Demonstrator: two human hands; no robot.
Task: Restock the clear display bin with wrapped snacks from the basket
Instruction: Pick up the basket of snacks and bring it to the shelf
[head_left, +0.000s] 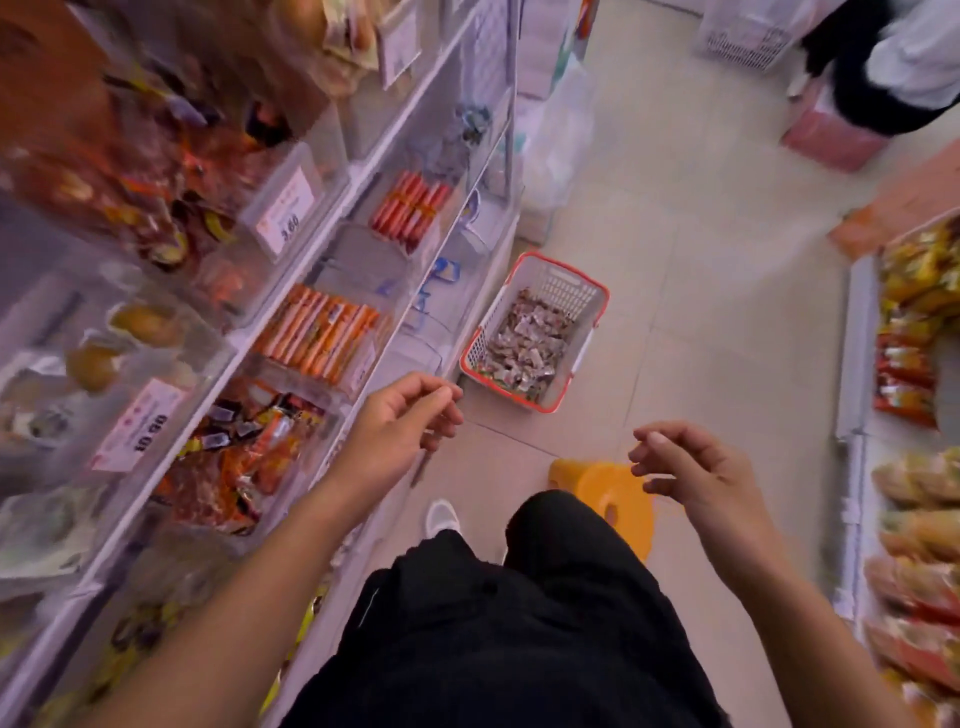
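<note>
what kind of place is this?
Most likely a small shop aisle: shelf bins of packaged snacks with price tags, more snack shelving opposite, and a basket of wrapped snacks on the tiled floor.

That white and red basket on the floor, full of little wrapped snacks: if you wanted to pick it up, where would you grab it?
Probably by the red rim of the basket, at the two short ends, coming down from above with both hands. It sits upright on the floor with its open top facing up, and the snacks are heaped loose inside, so a level two-handed lift should keep them in. Both hands are empty now.
</note>
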